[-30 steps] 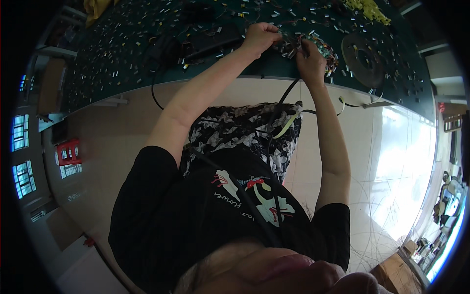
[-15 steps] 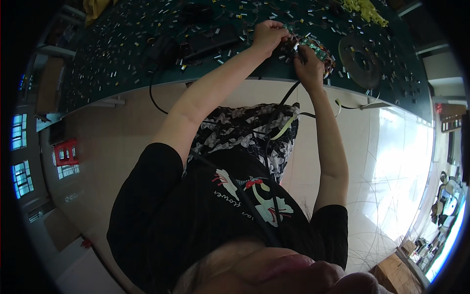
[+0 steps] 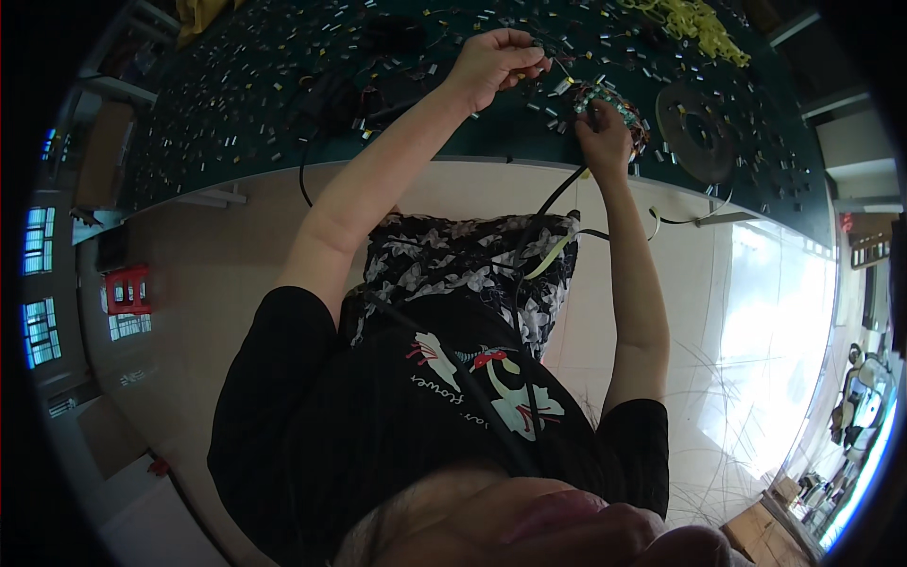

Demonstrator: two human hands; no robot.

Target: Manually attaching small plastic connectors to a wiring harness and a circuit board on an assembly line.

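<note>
My left hand (image 3: pixel 491 71) is over the green table (image 3: pixel 515 142), thumb and fingertips pinched together. Thin wires show at its fingertips; their far ends are too small to follow. A small silver part (image 3: pixel 564 85) lies between my two hands. On the right, my right hand (image 3: pixel 607 140) rests at the near side of a bunch of small green circuit boards (image 3: pixel 612 98) with dark red wires. Its fingers are curled, and what they grip is hidden beneath them.
Many small silver parts lie scattered over the table. Right of my hands is a grey ring-shaped disc (image 3: pixel 673 128). Yellow strips (image 3: pixel 704 28) are heaped at the far right; a dark device (image 3: pixel 331 102) sits left. A black cable (image 3: pixel 557 196) hangs over the near edge.
My left hand has moved left, away from the circuit boards and my right hand. My right hand has shifted slightly nearer to me, staying by the bunch.
</note>
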